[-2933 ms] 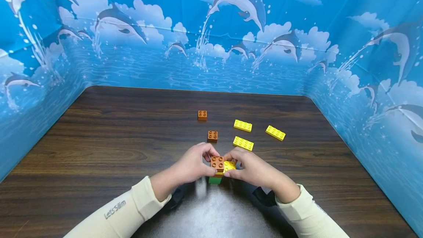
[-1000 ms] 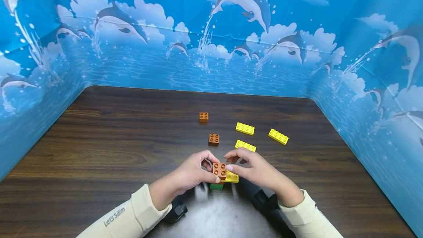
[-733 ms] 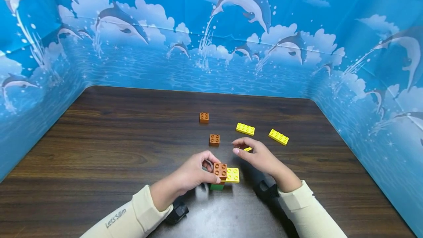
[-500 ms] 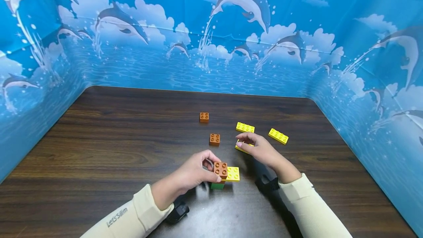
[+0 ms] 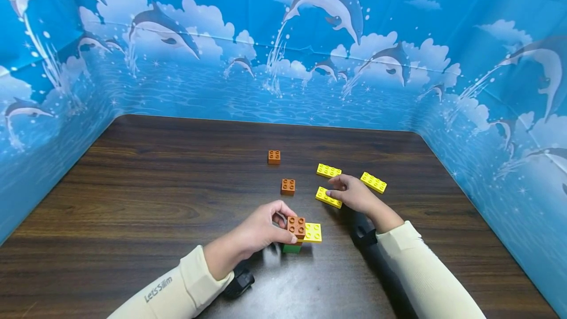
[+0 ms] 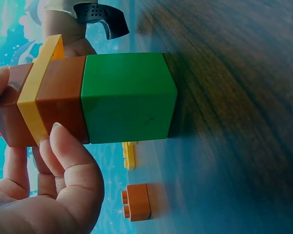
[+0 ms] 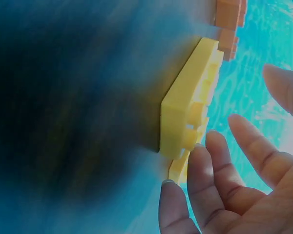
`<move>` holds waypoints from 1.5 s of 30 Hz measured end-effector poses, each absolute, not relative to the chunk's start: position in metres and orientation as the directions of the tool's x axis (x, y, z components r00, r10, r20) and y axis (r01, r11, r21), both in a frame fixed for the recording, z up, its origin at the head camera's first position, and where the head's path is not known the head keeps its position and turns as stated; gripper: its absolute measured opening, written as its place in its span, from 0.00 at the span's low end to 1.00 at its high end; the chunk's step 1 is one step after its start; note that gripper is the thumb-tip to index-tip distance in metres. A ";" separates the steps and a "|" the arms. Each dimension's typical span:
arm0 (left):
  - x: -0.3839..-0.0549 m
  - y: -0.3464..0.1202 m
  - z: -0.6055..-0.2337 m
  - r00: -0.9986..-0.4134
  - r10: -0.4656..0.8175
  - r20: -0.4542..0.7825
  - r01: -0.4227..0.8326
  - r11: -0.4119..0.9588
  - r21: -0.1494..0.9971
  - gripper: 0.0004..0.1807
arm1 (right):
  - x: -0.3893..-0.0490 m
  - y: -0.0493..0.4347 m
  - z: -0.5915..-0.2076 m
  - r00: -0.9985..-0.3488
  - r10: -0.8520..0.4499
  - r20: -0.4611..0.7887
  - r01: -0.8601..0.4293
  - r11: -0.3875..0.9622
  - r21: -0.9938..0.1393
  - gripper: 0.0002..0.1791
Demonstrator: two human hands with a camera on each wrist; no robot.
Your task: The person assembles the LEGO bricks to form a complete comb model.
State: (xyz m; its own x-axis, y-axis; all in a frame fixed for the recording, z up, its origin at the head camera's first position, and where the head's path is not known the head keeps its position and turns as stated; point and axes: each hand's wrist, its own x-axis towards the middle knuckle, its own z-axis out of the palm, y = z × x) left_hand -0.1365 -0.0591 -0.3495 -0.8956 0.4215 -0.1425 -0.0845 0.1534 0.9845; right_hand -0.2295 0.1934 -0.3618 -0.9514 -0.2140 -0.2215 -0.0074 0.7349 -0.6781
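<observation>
My left hand [image 5: 260, 228] grips a stack of toy bricks with thumb and fingers. In the left wrist view the stack shows a green block [image 6: 129, 97] at its base, a brown brick [image 6: 63, 87], a thin yellow brick [image 6: 34, 92] and a brown brick on top [image 5: 296, 227]. The stack's yellow brick sticks out to the right. My right hand [image 5: 356, 196] hovers over the right end of a loose yellow brick [image 5: 327, 198], fingers spread and holding nothing. In the right wrist view the fingertips come close to that brick's studs [image 7: 198, 114]; contact cannot be told.
Two loose brown bricks [image 5: 288, 187] lie beyond the stack on the dark wooden table [image 5: 177, 176]. Two more yellow bricks [image 5: 373, 182] lie behind and to the right of my right hand. A blue dolphin-print curtain [image 5: 199, 82] surrounds the table's far side.
My right hand has left the stack and moved away and rightward to the nearest loose yellow brick, uncovering most of it. My left hand keeps its grip on the stack.
</observation>
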 end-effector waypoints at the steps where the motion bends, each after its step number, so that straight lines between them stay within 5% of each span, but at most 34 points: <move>1: -0.137 -0.059 -0.350 -0.895 0.423 -0.142 -0.085 0.150 0.985 0.23 | -0.230 0.193 -0.362 -0.950 -0.216 -0.226 -0.010 0.742 -0.670 0.23; 20: -0.139 -0.060 -0.349 -0.889 0.421 -0.182 -0.122 0.167 0.978 0.23 | -0.233 0.193 -0.367 -0.927 -0.287 -0.243 -0.121 0.839 -0.531 0.25; 32: -0.136 -0.059 -0.348 -0.892 0.418 -0.170 -0.116 0.152 0.981 0.23 | -0.222 0.187 -0.366 -0.934 -0.298 -0.197 -0.219 0.914 -0.341 0.23; 45: -0.135 -0.059 -0.348 -0.893 0.414 -0.176 -0.125 0.146 0.981 0.23 | -0.208 0.178 -0.357 -0.949 -0.315 -0.004 -0.308 0.929 -0.206 0.23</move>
State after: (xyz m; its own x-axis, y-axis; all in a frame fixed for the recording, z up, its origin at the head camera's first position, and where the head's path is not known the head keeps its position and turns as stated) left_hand -0.1350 -0.0586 -0.3476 -0.8931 0.4142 -0.1757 -0.1255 0.1457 0.9813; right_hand -0.2083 0.1783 -0.3571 -0.9489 -0.3154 -0.0039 -0.3079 0.9288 -0.2060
